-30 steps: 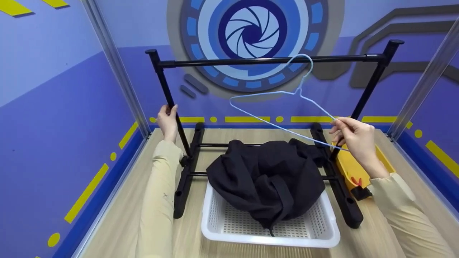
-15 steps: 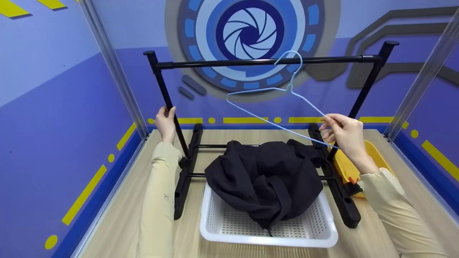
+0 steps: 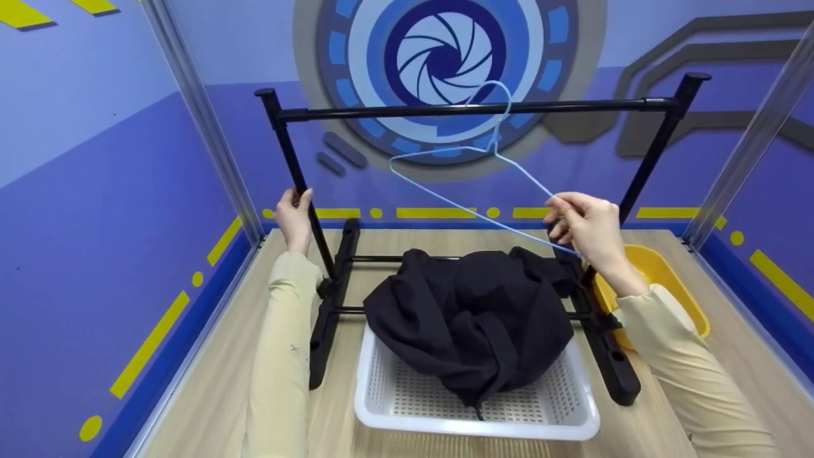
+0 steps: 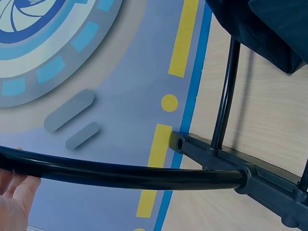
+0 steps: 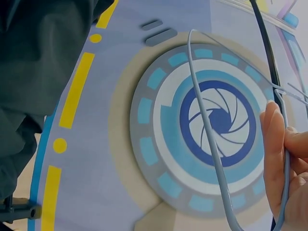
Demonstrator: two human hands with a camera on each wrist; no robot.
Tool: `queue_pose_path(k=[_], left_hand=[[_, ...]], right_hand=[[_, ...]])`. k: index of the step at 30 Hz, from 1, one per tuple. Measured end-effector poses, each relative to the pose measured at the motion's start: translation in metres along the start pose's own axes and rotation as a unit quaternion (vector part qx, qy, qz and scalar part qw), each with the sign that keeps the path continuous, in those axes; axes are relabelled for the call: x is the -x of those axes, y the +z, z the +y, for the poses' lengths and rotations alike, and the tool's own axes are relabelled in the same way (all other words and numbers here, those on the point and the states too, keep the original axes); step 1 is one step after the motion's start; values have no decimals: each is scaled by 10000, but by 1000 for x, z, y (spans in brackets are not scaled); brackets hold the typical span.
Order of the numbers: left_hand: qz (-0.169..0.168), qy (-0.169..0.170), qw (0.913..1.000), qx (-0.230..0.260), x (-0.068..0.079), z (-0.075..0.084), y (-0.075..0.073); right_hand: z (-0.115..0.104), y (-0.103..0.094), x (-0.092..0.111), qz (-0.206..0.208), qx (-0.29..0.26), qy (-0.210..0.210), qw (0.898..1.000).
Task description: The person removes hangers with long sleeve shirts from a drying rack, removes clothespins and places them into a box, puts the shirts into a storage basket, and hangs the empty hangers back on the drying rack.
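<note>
My left hand [image 3: 294, 219] grips the left post [image 3: 292, 159] of a black garment rack; in the left wrist view its fingers [image 4: 23, 190] lie against that post. My right hand [image 3: 594, 229] pinches a light blue hanger [image 3: 523, 170] by its right shoulder, thumb and fingers closed round the thin wire. The hanger tilts down to the right. Its hook [image 3: 509, 95] rises above the rack's top rail [image 3: 394, 112] and overlaps it in the head view. Below, a crumpled black garment [image 3: 467, 312] lies heaped over a white basket [image 3: 477, 428].
Behind the rack's right foot [image 3: 613, 366] stands a yellow bin [image 3: 690, 305], partly hidden by my right forearm. Two low crossbars join the rack's feet, partly covered by the garment. Patterned blue walls [image 3: 127, 242] enclose the wooden table [image 3: 210, 388] at the back and sides.
My right hand has moved left and slightly up with the hanger, bringing the hook further left along the top rail. The left hand stays on the post.
</note>
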State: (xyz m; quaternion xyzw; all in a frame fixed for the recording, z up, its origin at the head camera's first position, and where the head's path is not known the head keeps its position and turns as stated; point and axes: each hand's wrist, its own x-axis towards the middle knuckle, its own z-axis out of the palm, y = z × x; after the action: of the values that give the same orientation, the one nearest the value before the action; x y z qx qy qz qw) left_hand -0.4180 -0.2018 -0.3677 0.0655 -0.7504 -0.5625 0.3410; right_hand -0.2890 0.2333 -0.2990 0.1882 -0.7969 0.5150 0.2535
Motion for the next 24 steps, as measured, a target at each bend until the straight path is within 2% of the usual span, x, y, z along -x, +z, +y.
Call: queue_pose_path(k=[5,14,24], left_hand=[[38,21,10000,-27,1,-2,-2],[-87,24,10000,-4,0,-1,-2],[-101,21,9999,98,-1,-1,-1]], right_hand=[[-4,10,-5,-41,-53,-104,9999],[22,23,-15,-85,-4,5,10000],[21,36,-19,-148,3,243,9996]])
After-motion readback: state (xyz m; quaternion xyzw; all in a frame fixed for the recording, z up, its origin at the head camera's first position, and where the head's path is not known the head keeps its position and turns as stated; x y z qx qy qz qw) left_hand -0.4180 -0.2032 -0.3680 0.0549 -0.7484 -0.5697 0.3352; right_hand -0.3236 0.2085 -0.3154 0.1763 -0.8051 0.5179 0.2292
